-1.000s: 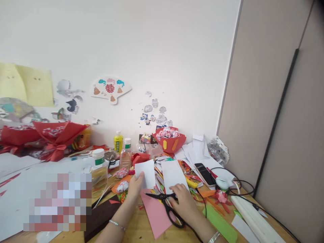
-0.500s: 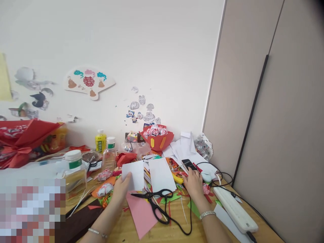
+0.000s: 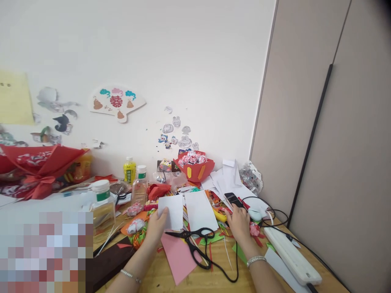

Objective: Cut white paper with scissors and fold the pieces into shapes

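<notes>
My left hand (image 3: 157,224) pinches the left edge of a small white sheet of paper (image 3: 173,212), thumb on top. A second white sheet (image 3: 201,211) lies just to its right. Black-handled scissors (image 3: 195,240) rest below the sheets, partly over a pink sheet (image 3: 179,258). My right hand (image 3: 239,224) reaches over the near end of a dark phone (image 3: 234,199), with thumb and fingers apart. The fingertips seem to touch the phone's edge, though they are partly hidden. Beside that thumb lies a yellow curved object (image 3: 220,215).
Colored paper scraps cover the middle of the table. A red paper bouquet (image 3: 195,169), bottles (image 3: 139,191) and a capped jar (image 3: 102,199) stand toward the back and left. On the right are a white mouse (image 3: 255,213), a white power strip (image 3: 291,254) and black cables.
The view has turned slightly left, so everything sits further right in the picture. The left hand still holds the white sheet, and the right hand stays at the phone.
</notes>
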Available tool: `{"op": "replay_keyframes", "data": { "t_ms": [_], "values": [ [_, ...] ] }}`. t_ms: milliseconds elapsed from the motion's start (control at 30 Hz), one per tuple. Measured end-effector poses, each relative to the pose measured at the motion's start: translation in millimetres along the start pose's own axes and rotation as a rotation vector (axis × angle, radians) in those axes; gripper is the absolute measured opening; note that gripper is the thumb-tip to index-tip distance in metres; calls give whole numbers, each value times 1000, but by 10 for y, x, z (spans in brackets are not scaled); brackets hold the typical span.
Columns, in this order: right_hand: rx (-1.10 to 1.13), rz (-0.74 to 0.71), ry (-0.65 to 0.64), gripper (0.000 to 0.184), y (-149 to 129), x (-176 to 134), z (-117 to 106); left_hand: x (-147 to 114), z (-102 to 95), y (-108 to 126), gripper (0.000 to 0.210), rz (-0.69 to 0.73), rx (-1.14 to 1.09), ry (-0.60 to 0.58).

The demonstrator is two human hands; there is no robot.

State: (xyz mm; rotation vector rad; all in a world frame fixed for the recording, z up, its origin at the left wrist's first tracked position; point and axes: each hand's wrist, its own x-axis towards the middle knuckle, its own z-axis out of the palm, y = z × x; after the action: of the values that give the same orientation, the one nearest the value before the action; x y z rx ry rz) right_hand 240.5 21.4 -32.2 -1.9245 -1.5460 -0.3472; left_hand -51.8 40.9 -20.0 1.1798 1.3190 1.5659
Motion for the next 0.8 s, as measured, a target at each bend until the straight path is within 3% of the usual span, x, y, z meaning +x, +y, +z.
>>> {"op": "replay_keyframes", "data": {
  "t_ms": [67, 133, 200, 300, 567, 800],
  "values": [
    [165, -102, 17, 36, -124, -34, -65, -4, 0, 9, 39, 30, 27, 1],
    [334, -241, -45, 33, -294, -114, -131, 8, -4, 3, 40, 56, 45, 15],
    [395, -388, -213, 28, -479, -234, -188, 28, -13, -14, 41, 68, 42, 34],
    [289, -556, -445, 20, -695, -425, -251, 51, -32, -41, 43, 59, 3, 74],
    [185, -536, -483, 46, -741, -545, -265, 75, -53, -51, 33, 6, -136, 153],
    [195, -559, -461, 37, -716, -516, -172, 63, -63, 35, 22, -12, -272, 166]
  ]
}}
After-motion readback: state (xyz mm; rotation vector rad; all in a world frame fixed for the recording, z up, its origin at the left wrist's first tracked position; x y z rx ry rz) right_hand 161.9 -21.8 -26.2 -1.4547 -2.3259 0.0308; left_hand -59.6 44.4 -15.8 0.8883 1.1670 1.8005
